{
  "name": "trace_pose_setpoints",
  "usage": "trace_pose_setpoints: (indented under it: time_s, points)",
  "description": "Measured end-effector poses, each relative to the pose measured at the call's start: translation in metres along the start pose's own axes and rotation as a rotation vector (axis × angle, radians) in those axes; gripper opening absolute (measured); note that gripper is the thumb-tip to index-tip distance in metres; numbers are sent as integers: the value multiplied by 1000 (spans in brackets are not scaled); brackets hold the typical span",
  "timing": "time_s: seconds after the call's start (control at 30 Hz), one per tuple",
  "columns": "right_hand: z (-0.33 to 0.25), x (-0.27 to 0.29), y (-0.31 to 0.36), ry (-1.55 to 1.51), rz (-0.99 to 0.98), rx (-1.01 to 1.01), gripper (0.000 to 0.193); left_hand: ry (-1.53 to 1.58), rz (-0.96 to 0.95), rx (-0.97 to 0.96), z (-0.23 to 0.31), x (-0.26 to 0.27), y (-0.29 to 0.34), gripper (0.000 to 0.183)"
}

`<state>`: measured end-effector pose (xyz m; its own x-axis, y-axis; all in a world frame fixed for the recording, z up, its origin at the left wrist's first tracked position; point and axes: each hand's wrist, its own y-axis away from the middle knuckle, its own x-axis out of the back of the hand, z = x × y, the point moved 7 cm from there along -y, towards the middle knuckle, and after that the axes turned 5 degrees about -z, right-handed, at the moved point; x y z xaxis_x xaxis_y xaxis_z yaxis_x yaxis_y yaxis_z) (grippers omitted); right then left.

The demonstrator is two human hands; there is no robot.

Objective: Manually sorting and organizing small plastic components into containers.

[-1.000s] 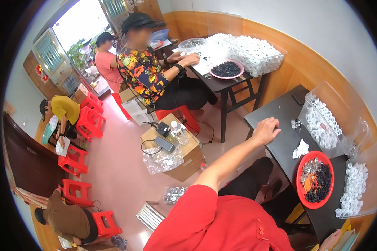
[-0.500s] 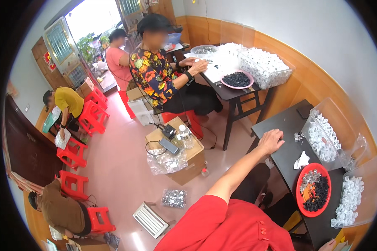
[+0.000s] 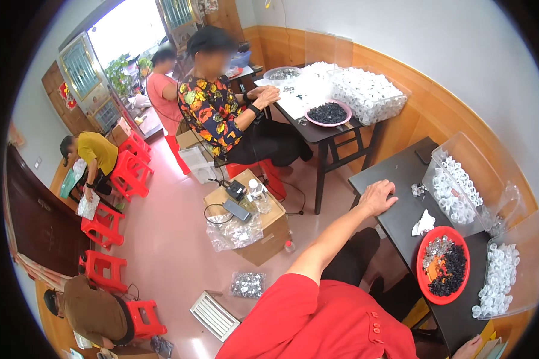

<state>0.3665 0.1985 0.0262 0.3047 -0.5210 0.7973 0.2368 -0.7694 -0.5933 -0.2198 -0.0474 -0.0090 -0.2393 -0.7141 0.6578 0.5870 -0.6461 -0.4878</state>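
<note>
Room interior: white upper walls (image 3: 437, 42) over orange-brown wood wainscot (image 3: 437, 113); glossy pinkish floor (image 3: 167, 239). Bright daylight enters through an open doorway (image 3: 126, 33) flanked by barred windows (image 3: 78, 69). Furniture: two dark tables (image 3: 395, 179), one near, one farther back (image 3: 317, 128); several red plastic stools (image 3: 105, 224) along the left side; a cardboard box (image 3: 263, 233) standing mid-floor; dark wooden door (image 3: 39, 221) at left.

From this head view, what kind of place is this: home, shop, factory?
Probably a small informal assembly workshop in a plain room. Several people sit on red stools at dark tables, with clear bins of small white parts and a red dish of black pieces. The left hand rests on the table.
</note>
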Motion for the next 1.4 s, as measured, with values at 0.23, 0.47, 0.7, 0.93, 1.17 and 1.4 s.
trace_pose_setpoints:
  time_s: [0.23, 0.47, 0.7, 0.93, 1.17, 1.4]
  points:
    - [1, -3, -5, -80, -30, -123, 27, 114, 194, -133, 15, 25, 13, 14]
    - [-11, 1, -6, 88, -87, -45, 24, -217, -164, -508, 28, 45, 182, 12]
    - [-22, 7, -4, 150, 21, 156, 21, -346, -1387, 34, 37, 84, 393, 14]
    - [-23, 1, -9, 239, -2, 122, 20, -147, -1021, 151, 52, 102, 331, 14]
    - [-11, -10, -4, 337, -6, 133, 19, -11, -826, 191, 28, 64, 269, 13]
    - [-25, 3, -9, 44, -46, 88, 22, 45, -861, 249, 27, 47, 262, 13]
